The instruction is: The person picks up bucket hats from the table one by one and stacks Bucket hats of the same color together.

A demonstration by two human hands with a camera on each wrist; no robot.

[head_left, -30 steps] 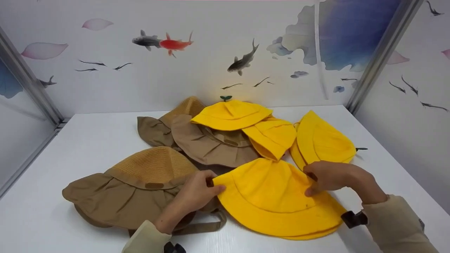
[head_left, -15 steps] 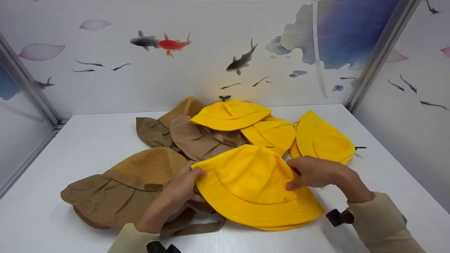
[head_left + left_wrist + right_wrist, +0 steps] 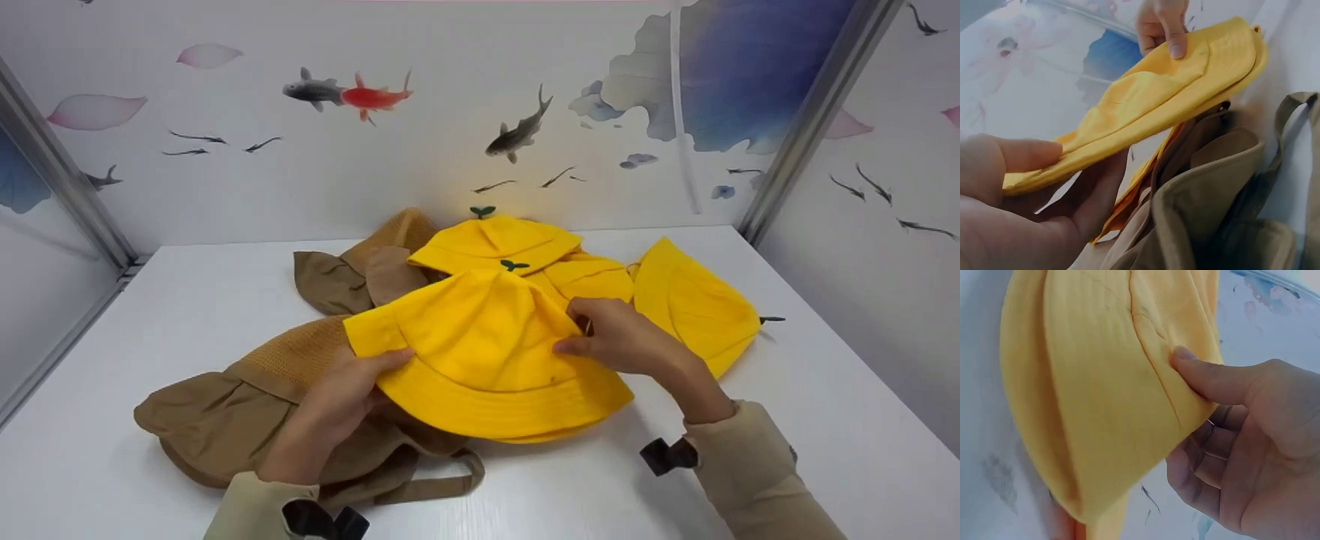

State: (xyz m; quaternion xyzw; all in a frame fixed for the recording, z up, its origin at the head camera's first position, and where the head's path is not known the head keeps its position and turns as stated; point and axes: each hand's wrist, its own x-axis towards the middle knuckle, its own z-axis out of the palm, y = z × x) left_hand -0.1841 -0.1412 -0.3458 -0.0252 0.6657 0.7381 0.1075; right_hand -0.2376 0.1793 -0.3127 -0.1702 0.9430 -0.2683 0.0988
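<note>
A folded yellow bucket hat (image 3: 480,352) with a green sprout (image 3: 514,265) on its crown is held up off the table between both hands. My left hand (image 3: 337,397) pinches the brim's left end, thumb on top and fingers beneath, as the left wrist view confirms. At the other side, my right hand (image 3: 630,337) pinches the hat's edge; its thumb presses the cloth (image 3: 1095,382) in the right wrist view. Below the left hand lies a brown sun hat (image 3: 225,420) with a woven crown and a strap (image 3: 427,491), partly covered by the yellow hat.
Behind are more brown hats (image 3: 330,281), a yellow hat (image 3: 495,244) with a sprout, and another yellow hat (image 3: 592,277), partly hidden. A further yellow hat (image 3: 694,307) lies at the right of the white table (image 3: 817,420). Printed wall panels (image 3: 420,165) enclose the back and sides.
Both hands have lifted the yellow hat and carried it leftward and up in the head view. It now overlaps the front brown hat and hides more of the hats behind; its sprout has come into sight.
</note>
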